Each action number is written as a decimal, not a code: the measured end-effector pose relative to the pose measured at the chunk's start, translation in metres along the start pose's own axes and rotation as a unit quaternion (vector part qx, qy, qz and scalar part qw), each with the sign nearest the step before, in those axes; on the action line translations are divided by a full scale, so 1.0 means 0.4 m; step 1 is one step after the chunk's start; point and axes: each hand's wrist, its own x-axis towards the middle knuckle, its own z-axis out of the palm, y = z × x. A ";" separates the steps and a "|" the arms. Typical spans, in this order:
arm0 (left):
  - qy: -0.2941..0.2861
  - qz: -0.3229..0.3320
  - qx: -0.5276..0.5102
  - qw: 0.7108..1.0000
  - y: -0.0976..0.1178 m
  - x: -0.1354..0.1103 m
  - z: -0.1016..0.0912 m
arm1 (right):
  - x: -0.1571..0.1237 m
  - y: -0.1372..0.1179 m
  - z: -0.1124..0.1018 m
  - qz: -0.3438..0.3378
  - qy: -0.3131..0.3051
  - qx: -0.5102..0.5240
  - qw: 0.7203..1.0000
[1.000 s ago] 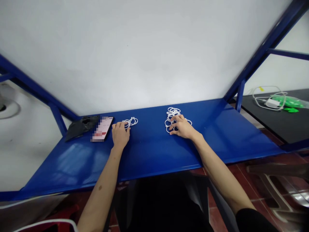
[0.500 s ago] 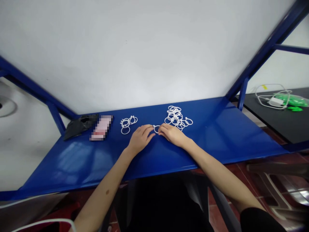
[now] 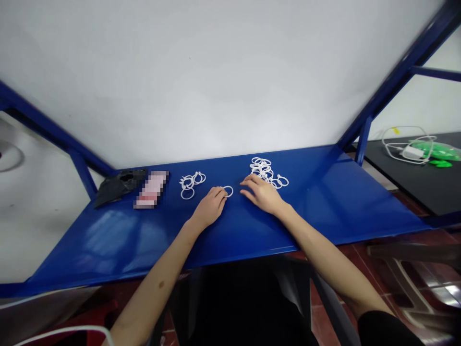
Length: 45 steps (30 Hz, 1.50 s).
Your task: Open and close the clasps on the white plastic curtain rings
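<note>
My left hand (image 3: pixel 209 207) rests on the blue shelf (image 3: pixel 324 202) with its fingertips pinched on a single white ring (image 3: pixel 228 191). My right hand (image 3: pixel 262 194) lies flat with fingers spread, holding nothing, just in front of a large pile of white rings (image 3: pixel 265 173). A smaller cluster of white rings (image 3: pixel 190 184) lies to the left of my left hand.
A phone (image 3: pixel 151 189) and a black crumpled bag (image 3: pixel 118 185) lie at the shelf's left end. Blue frame posts (image 3: pixel 362 139) rise at the right. A black table (image 3: pixel 414 178) beyond holds a white cable with charger (image 3: pixel 405 146) and green items (image 3: pixel 437 153).
My left hand left the small cluster and moved to the middle, where both hands met at one ring. My right hand has since let go and drawn back toward the large pile.
</note>
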 end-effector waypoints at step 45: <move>0.061 -0.047 0.007 0.997 -0.008 0.000 -0.029 | -0.006 0.026 -0.003 -0.020 -0.053 -0.042 0.998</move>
